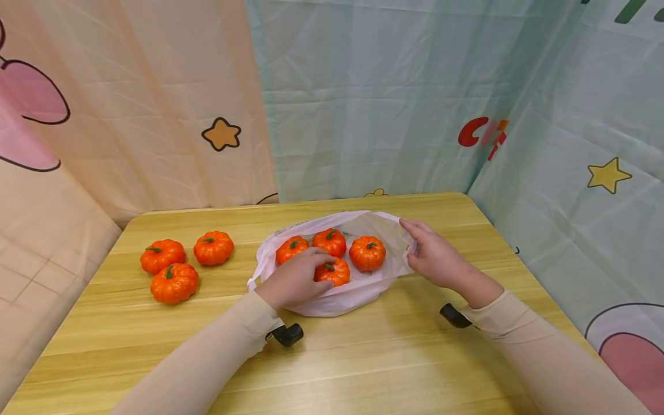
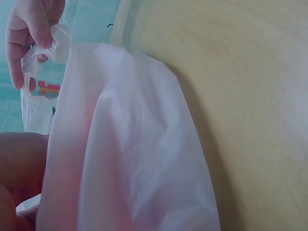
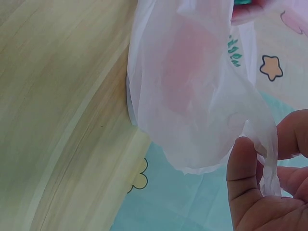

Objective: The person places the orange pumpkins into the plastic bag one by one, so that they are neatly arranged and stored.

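A white plastic bag (image 1: 358,294) lies on the table with its mouth spread wide, and several small orange pumpkins with green stems sit in it. My left hand (image 1: 295,279) reaches over the near left rim and holds the front pumpkin (image 1: 337,273) between thumb and fingers. In the left wrist view, the bag's side (image 2: 139,139) hides most of that hand. My right hand (image 1: 438,256) pinches the bag's right end; the right wrist view shows the gathered handle (image 3: 271,168) between its thumb and fingers. Another pumpkin (image 1: 367,253) sits inside near this end.
Three more pumpkins stand close together on the left of the wooden table (image 1: 363,357), one of them nearest the front (image 1: 174,283). Behind the table hangs a printed curtain (image 1: 373,104), and another curtain (image 1: 581,230) runs along the right side.
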`<state>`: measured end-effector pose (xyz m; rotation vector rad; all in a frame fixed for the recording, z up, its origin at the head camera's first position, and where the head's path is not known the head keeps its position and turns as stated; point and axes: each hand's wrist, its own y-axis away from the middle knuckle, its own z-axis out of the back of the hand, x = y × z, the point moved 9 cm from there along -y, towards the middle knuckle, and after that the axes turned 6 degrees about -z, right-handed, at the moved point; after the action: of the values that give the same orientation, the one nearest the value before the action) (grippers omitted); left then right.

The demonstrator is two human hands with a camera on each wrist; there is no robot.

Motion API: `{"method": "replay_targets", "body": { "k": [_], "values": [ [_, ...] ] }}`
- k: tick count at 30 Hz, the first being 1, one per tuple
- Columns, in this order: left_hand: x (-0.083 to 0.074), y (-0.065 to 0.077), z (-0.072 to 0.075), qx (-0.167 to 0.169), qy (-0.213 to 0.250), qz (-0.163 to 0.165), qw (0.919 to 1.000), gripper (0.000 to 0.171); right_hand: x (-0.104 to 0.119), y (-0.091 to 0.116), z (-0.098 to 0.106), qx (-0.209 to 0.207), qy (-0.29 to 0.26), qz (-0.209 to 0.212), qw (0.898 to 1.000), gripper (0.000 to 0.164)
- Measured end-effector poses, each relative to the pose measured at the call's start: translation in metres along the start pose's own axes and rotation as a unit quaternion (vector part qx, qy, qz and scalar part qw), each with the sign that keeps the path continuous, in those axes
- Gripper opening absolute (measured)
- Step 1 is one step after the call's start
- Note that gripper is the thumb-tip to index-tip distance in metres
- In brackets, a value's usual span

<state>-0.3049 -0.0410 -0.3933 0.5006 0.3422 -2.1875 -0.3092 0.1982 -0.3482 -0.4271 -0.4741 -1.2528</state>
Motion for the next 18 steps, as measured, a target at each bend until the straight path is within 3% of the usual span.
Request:
{"method": "replay_targets", "body": {
  "k": [18],
  "values": [
    [0.011,0.001,0.002,0.005,0.033,0.031,0.999,0.05,0.003,0.001,0.0,-0.007,0.004,0.015,1.0,0.072]
  ]
}}
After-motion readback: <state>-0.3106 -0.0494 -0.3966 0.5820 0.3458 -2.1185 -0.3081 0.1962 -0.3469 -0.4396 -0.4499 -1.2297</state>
